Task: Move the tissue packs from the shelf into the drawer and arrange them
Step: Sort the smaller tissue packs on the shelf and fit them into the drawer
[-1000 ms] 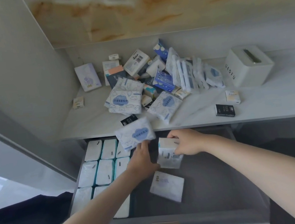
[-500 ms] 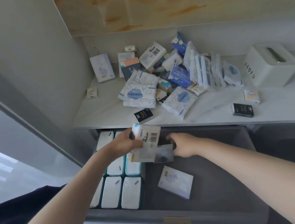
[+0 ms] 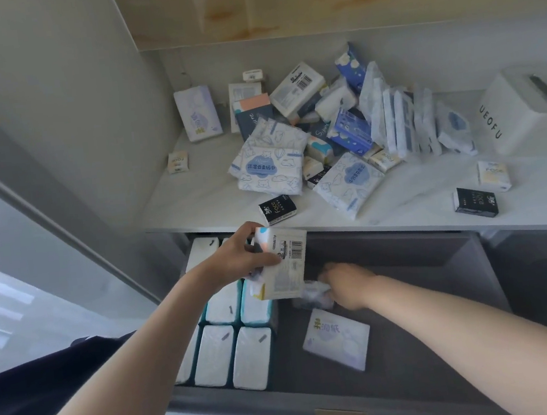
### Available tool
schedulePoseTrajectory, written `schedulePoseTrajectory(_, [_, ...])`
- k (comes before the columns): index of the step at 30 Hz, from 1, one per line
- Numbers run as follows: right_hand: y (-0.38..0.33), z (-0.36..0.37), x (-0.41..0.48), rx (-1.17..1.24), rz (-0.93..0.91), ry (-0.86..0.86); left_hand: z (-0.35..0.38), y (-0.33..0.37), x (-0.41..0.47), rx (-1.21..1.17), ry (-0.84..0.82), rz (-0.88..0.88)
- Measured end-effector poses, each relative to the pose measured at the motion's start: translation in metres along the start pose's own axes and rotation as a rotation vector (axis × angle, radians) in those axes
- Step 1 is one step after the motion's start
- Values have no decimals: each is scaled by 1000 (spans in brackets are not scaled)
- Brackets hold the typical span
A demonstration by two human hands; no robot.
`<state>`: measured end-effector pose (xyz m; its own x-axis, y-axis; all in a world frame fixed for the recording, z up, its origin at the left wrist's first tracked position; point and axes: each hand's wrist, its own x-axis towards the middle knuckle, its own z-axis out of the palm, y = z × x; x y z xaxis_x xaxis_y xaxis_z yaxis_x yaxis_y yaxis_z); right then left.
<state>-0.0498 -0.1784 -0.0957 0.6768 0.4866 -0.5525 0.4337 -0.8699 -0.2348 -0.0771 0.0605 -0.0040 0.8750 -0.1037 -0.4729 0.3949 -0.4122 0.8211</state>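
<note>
Over the drawer (image 3: 321,403)'s back-left part, left hand (image 3: 247,254) pinches a barcode pack (image 3: 285,264) by one edge; a loose hold could drop it onto the upright white packs (image 3: 234,355) below & knock rows askew. Right hand (image 3: 345,284), mid-drawer, prob. grips a small pack (image 3: 312,293) (blurred). Lilac pack (image 3: 336,338) lies nearer drawer front. Behind the drawer, on the shelf (image 3: 196,202): "UEOFU" on white box (image 3: 534,112), "Face" on black pack (image 3: 278,211).

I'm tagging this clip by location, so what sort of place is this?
Most likely a built-in storage cupboard at home: a white marbled shelf heaped with plastic-wrapped tissue packs, a white tissue box marked UEOFU, and a grey pull-out drawer beneath.
</note>
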Motion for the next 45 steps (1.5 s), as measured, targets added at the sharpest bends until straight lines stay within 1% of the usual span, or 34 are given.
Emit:
schedulePoseTrajectory(2, [9, -3, -5, -6, -5, 0, 5, 4, 2, -2, -8, -3])
schedulePoseTrajectory(4, [16, -11, -16, -115, 7, -45, 11, 7, 3, 3, -15, 2])
schedulePoseTrajectory(5, [18, -14, -22, -181, 24, -97, 15, 8, 3, 5, -19, 3])
schedulePoseTrajectory(7, [24, -15, -33, -308, 62, -270, 21, 11, 2, 17, -35, 12])
schedulePoseTrajectory(10, [29, -13, -52, -432, 155, -622, 29, 13, -1, 61, -71, 19])
schedulePoseTrajectory(11, [29, -16, -59, -401, 179, -671, 32, 14, -4, 66, -90, 20])
schedulePoseTrajectory(12, [27, -24, -65, -339, 196, -675, 35, 15, -6, 67, -108, 24])
schedulePoseTrajectory(13, [23, -35, -71, -243, 188, -617, 39, 15, -7, 67, -122, 33])
schedulePoseTrajectory(14, [20, -44, -74, -89, 174, -503, 43, 15, -8, 70, -131, 45])
schedulePoseTrajectory(15, [17, -53, -76, 119, 153, -381, 46, 14, -8, 76, -137, 62])
schedulePoseTrajectory(17, [11, -63, -74, 579, 74, -203, 53, 13, -9, 116, -125, 96])
schedulePoseTrajectory(18, [7, -66, -72, 713, 44, -139, 55, 12, -9, 150, -102, 110])
schedulePoseTrajectory(19, [3, -65, -68, 744, 37, -76, 56, 10, -8, 181, -72, 120])
schedulePoseTrajectory(22, [-4, -58, -58, 675, 75, 85, 61, 4, -6, 267, 2, 161])
schedulePoseTrajectory(23, [-4, -55, -55, 645, 74, 130, 61, 2, -6, 335, 22, 186])
schedulePoseTrajectory(27, [-2, -28, -35, 490, 144, 234, 57, -11, -2, 827, 116, 330])
schedulePoseTrajectory(28, [-1, -20, -28, 478, 172, 259, 56, -15, -1, 892, 135, 345])
schedulePoseTrajectory(32, [-4, 0, -2, 607, 241, 263, 54, -33, 7, 1031, 139, 381])
schedulePoseTrajectory(34, [-5, 6, 9, 689, 271, 247, 56, -39, 11, 1163, 108, 410])
schedulePoseTrajectory(37, [-8, 13, 24, 826, 359, 277, 64, -48, 19, 1361, 32, 421])
schedulePoseTrajectory(39, [-7, 17, 33, 955, 460, 280, 71, -50, 25, 1454, -16, 403])
schedulePoseTrajectory(41, [-10, 17, 34, 1075, 580, 225, 75, -48, 32, 1533, -3, 402])
schedulePoseTrajectory(42, [-11, 18, 35, 1123, 605, 171, 76, -45, 34, 1554, 26, 422])
schedulePoseTrajectory(45, [-12, 22, 41, 1227, 532, 54, 76, -42, 41, 1545, 115, 496])
